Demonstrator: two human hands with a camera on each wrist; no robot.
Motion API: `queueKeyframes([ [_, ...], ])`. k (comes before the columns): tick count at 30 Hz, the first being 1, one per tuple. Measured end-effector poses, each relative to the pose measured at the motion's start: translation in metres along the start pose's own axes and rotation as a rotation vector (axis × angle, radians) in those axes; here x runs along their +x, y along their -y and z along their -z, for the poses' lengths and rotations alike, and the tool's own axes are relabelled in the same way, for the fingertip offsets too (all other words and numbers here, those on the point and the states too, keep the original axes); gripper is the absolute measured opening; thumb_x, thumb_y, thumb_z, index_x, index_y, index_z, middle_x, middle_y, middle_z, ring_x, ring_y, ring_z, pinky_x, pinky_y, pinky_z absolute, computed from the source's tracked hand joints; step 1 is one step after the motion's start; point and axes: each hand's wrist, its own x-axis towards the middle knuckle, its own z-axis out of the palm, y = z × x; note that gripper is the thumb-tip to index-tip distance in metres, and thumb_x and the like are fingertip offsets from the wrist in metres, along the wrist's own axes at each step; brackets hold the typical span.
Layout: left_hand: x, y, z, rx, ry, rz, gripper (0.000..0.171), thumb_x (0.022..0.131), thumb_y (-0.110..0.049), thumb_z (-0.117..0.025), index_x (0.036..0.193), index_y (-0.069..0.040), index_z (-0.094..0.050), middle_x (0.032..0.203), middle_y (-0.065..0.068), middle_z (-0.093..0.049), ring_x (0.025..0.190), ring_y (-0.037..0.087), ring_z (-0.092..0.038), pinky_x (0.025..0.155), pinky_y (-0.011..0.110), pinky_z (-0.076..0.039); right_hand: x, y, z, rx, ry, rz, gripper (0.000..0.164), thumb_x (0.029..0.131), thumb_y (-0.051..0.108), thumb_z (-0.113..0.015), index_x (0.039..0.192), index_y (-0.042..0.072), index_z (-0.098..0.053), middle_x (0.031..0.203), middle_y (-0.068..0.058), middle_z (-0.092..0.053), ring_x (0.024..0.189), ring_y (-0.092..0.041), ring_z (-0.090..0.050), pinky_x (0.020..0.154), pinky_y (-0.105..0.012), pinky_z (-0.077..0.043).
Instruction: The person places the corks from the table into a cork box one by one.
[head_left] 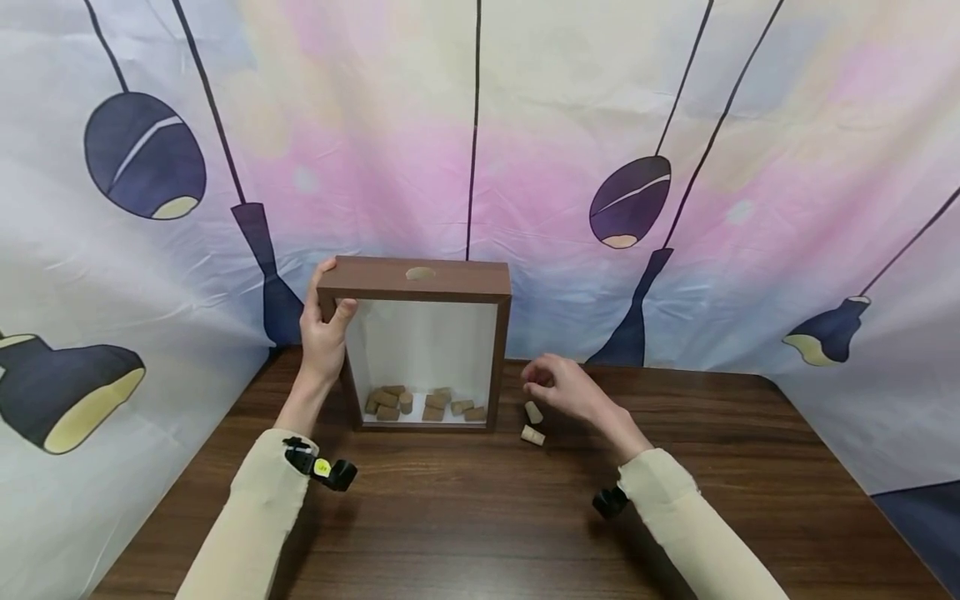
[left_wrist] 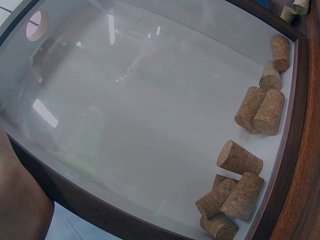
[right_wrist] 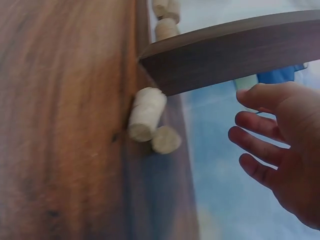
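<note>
A brown wooden frame box [head_left: 502, 358] with a clear front stands upright on the table. Its top edge has an oval hole [head_left: 421, 273]. Several corks [left_wrist: 242, 195] lie along the bottom inside it. My left hand [head_left: 324, 333] grips the box's upper left corner, thumb on the front and fingers behind. Beside the box's lower right corner, two loose corks [right_wrist: 147, 114] lie on the table close together. Just above them hovers my right hand [head_left: 566, 387], its fingers loosely bent and apart in the right wrist view, with nothing between them.
The dark wood table [head_left: 465, 517] reaches back to a fabric backdrop [head_left: 540, 167] printed with hanging lamps, close behind the box. A black wrist camera [head_left: 330, 473] sits on the left sleeve, another camera [head_left: 610, 502] on the right.
</note>
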Motion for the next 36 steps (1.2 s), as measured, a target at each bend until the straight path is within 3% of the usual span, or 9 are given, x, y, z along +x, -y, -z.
queueKeyframes([
  [7, 0.000, 0.001, 0.001, 0.035, -0.010, -0.001, 0.072, 0.089, -0.042, -0.073, 0.149, -0.014, -0.044, 0.138, -0.004, -0.051, 0.118, 0.011, -0.050, 0.098, 0.022, -0.038, -0.010, -0.014, -0.013, 0.018, 0.078, -0.035, 0.018, 0.095, 0.016, -0.068, 0.111, 0.007, -0.069, 0.102, -0.001, -0.068, 0.089, -0.012, -0.066, 0.076, -0.030, -0.052],
  [14, 0.000, -0.006, -0.001, 0.016, 0.001, -0.004, 0.073, 0.090, -0.039, -0.072, 0.150, -0.010, -0.042, 0.134, -0.005, -0.053, 0.116, 0.010, -0.051, 0.097, 0.022, -0.038, -0.018, -0.024, -0.017, 0.010, 0.125, -0.053, 0.017, 0.096, 0.016, -0.067, 0.112, 0.012, -0.069, 0.107, -0.001, -0.064, 0.092, -0.013, -0.063, 0.078, -0.031, -0.051],
  [23, 0.000, -0.002, 0.000, 0.040, 0.001, -0.001, 0.073, 0.089, -0.043, -0.073, 0.149, -0.015, -0.044, 0.142, -0.002, -0.048, 0.121, 0.013, -0.047, 0.099, 0.023, -0.036, -0.024, -0.032, -0.022, -0.004, 0.190, -0.057, 0.024, 0.097, 0.022, -0.067, 0.120, 0.016, -0.067, 0.119, -0.003, -0.060, 0.101, -0.018, -0.060, 0.085, -0.037, -0.050],
  [30, -0.003, -0.028, -0.010, 0.073, -0.004, 0.045, 0.072, 0.090, -0.041, -0.072, 0.149, -0.012, -0.044, 0.150, -0.001, -0.042, 0.131, 0.011, -0.041, 0.103, 0.025, -0.032, -0.024, -0.032, -0.023, -0.014, 0.147, -0.073, 0.022, 0.095, 0.021, -0.070, 0.116, 0.017, -0.069, 0.118, -0.002, -0.065, 0.105, -0.021, -0.062, 0.088, -0.042, -0.051],
  [36, -0.001, -0.007, -0.001, 0.076, -0.010, 0.045, 0.068, 0.092, -0.035, -0.071, 0.150, -0.014, -0.043, 0.151, -0.002, -0.041, 0.133, 0.012, -0.040, 0.104, 0.024, -0.033, -0.024, -0.032, -0.022, -0.013, 0.109, -0.072, 0.021, 0.094, 0.025, -0.071, 0.114, 0.019, -0.070, 0.117, -0.002, -0.066, 0.106, -0.022, -0.061, 0.090, -0.044, -0.050],
])
